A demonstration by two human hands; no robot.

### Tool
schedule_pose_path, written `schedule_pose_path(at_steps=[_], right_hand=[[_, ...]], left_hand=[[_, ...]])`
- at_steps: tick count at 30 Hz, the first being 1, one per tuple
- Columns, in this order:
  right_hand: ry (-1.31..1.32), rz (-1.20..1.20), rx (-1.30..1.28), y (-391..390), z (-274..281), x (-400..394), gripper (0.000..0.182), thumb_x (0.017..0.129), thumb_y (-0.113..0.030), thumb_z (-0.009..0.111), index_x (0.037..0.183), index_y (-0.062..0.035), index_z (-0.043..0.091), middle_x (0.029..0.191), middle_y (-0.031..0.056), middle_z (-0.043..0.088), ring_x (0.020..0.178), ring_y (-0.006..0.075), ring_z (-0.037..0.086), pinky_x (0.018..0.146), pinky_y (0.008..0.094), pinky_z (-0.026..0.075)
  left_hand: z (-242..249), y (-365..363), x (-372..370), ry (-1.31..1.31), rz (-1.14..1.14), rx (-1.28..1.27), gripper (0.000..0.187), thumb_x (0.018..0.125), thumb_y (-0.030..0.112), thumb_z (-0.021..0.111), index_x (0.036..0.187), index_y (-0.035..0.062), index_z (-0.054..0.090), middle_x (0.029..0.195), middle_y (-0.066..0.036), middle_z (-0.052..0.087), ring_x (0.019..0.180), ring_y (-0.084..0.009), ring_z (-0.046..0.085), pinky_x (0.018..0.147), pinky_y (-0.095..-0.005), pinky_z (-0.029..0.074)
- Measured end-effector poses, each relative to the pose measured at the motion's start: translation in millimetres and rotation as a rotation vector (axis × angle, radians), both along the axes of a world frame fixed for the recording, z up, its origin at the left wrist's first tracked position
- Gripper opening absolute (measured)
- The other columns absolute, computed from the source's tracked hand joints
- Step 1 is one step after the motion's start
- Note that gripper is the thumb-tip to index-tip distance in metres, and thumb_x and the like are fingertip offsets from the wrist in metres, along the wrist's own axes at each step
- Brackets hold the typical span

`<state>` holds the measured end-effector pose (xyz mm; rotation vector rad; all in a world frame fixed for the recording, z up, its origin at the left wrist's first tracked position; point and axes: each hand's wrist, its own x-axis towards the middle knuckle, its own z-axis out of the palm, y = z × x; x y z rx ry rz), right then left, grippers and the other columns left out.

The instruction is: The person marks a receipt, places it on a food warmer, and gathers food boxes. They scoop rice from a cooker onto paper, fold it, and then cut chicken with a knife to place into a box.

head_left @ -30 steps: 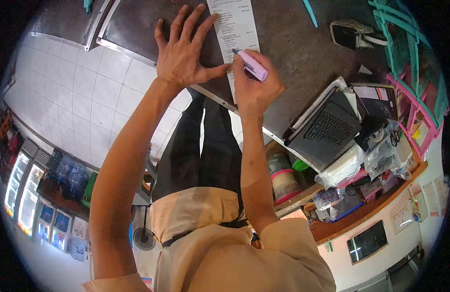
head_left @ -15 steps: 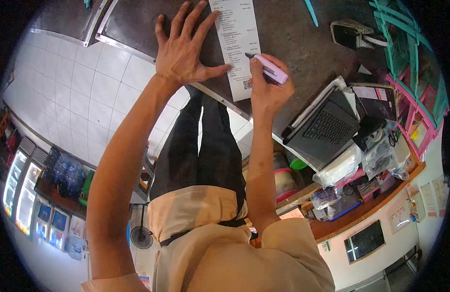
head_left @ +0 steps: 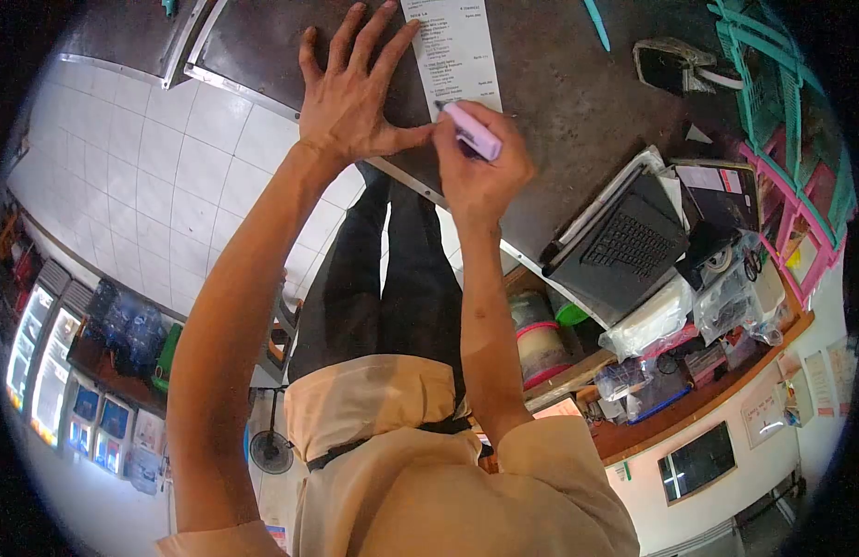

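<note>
A long printed receipt (head_left: 459,56) lies on the dark tabletop (head_left: 578,111), running off the top of the view. My right hand (head_left: 485,172) grips a light purple highlighter (head_left: 473,132), its dark tip at the left part of the printed lines. The receipt's lower end is hidden behind that hand. My left hand (head_left: 348,102) lies flat with fingers spread, its thumb and index finger at the receipt's left edge.
A teal pen (head_left: 597,23) lies right of the receipt. Further right are a black laptop-like device (head_left: 624,241), a dark object with a pale handle (head_left: 675,70) and teal plastic racks (head_left: 773,84). Plastic bags (head_left: 731,288) lie below them.
My right hand has moved left across the receipt with the highlighter, from the right part of a line to its left part. My left hand has stayed almost still.
</note>
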<state>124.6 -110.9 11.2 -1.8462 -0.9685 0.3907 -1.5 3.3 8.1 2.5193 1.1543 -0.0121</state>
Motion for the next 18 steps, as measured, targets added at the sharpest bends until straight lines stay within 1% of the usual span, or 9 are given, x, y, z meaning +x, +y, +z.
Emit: schedule_pose_path(at_steps=[1, 5, 8, 9, 11, 14, 16, 17, 18], right_hand=[[0.026, 0.02, -0.019, 1.1, 4.6, -3.4, 0.02, 0.073, -0.003, 0.077, 0.092, -0.0032, 0.07, 0.082, 0.0108, 0.068, 0.071, 0.0215, 0.068, 0.062, 0.0328, 0.053], [0.098, -0.081, -0.019, -0.4, 2.8, 2.5, 0.02, 0.074, -0.003, 0.077, 0.092, -0.0034, 0.069, 0.083, 0.0113, 0.068, 0.072, 0.0232, 0.068, 0.062, 0.0337, 0.053], [-0.106, -0.006, -0.047, 4.1, 11.1, -0.3, 0.019, 0.075, -0.003, 0.076, 0.093, -0.0032, 0.069, 0.084, 0.0111, 0.068, 0.072, 0.0228, 0.067, 0.062, 0.0337, 0.053], [-0.101, 0.01, -0.033, 3.0, 9.5, 1.2, 0.019, 0.075, -0.002, 0.076, 0.093, -0.003, 0.069, 0.084, 0.0109, 0.068, 0.072, 0.0225, 0.067, 0.062, 0.0339, 0.053], [-0.05, -0.043, -0.046, 0.7, 7.4, 9.6, 0.019, 0.075, -0.003, 0.076, 0.092, -0.0028, 0.07, 0.084, 0.011, 0.069, 0.072, 0.0216, 0.067, 0.062, 0.0331, 0.053], [0.097, -0.158, -0.077, -4.5, 2.1, 16.4, 0.019, 0.075, -0.005, 0.079, 0.092, -0.0022, 0.071, 0.084, 0.0105, 0.07, 0.072, 0.0185, 0.067, 0.063, 0.03, 0.053], [0.223, -0.176, -0.083, -5.3, 7.5, 18.1, 0.019, 0.075, -0.006, 0.079, 0.092, -0.002, 0.071, 0.084, 0.0102, 0.071, 0.071, 0.0173, 0.067, 0.063, 0.0289, 0.053], [0.167, -0.161, -0.16, -9.6, 14.5, 16.3, 0.019, 0.074, -0.005, 0.079, 0.092, -0.0021, 0.071, 0.083, 0.0089, 0.07, 0.072, 0.0167, 0.067, 0.063, 0.0291, 0.053], [0.155, -0.15, -0.139, -10.1, 12.5, 14.4, 0.019, 0.074, -0.005, 0.079, 0.091, -0.0021, 0.071, 0.083, 0.0089, 0.07, 0.072, 0.0169, 0.067, 0.063, 0.0293, 0.053]], left_hand=[[-0.8, 0.1, -0.3, -0.008, -0.002, 0.0, 0.121, 0.059, 0.085, 0.063, 0.152, 0.0146, 0.028, 0.159, -0.016, 0.02, 0.148, -0.0378, 0.01, 0.114, -0.0658, -0.002], [2.3, 1.2, 1.2, 0.005, 0.018, -0.044, 0.121, 0.059, 0.084, 0.064, 0.152, 0.0148, 0.028, 0.159, -0.015, 0.019, 0.148, -0.0377, 0.01, 0.114, -0.0653, -0.001], [1.0, 0.8, 0.9, 0.016, 0.013, -0.022, 0.121, 0.06, 0.085, 0.063, 0.152, 0.0139, 0.028, 0.159, -0.016, 0.019, 0.148, -0.0376, 0.009, 0.114, -0.0647, -0.002], [1.9, 0.7, 1.8, 0.03, 0.012, -0.044, 0.121, 0.06, 0.084, 0.063, 0.152, 0.0135, 0.028, 0.159, -0.016, 0.019, 0.148, -0.0377, 0.009, 0.114, -0.0647, -0.002], [4.4, 2.2, 2.7, 0.058, 0.012, -0.083, 0.121, 0.06, 0.084, 0.063, 0.152, 0.0127, 0.028, 0.159, -0.016, 0.02, 0.148, -0.0377, 0.009, 0.114, -0.0646, -0.002], [-5.3, -3.9, 1.7, -0.248, 0.015, 0.132, 0.11, 0.059, 0.078, 0.07, 0.149, 0.0255, 0.037, 0.157, -0.007, 0.029, 0.147, -0.0303, 0.018, 0.113, -0.0629, 0.004], [-7.6, -4.0, 0.8, -0.253, 0.011, 0.135, 0.11, 0.059, 0.079, 0.07, 0.149, 0.0253, 0.037, 0.157, -0.007, 0.028, 0.147, -0.0303, 0.018, 0.114, -0.0628, 0.004], [-8.9, -3.7, 0.5, -0.256, 0.01, 0.138, 0.11, 0.059, 0.079, 0.07, 0.149, 0.0252, 0.036, 0.157, -0.007, 0.028, 0.147, -0.0303, 0.018, 0.114, -0.0628, 0.004], [-6.5, -1.8, 1.0, -0.173, 0.007, 0.083, 0.114, 0.059, 0.08, 0.068, 0.15, 0.0207, 0.033, 0.158, -0.011, 0.026, 0.148, -0.0328, 0.015, 0.114, -0.0635, 0.001]])
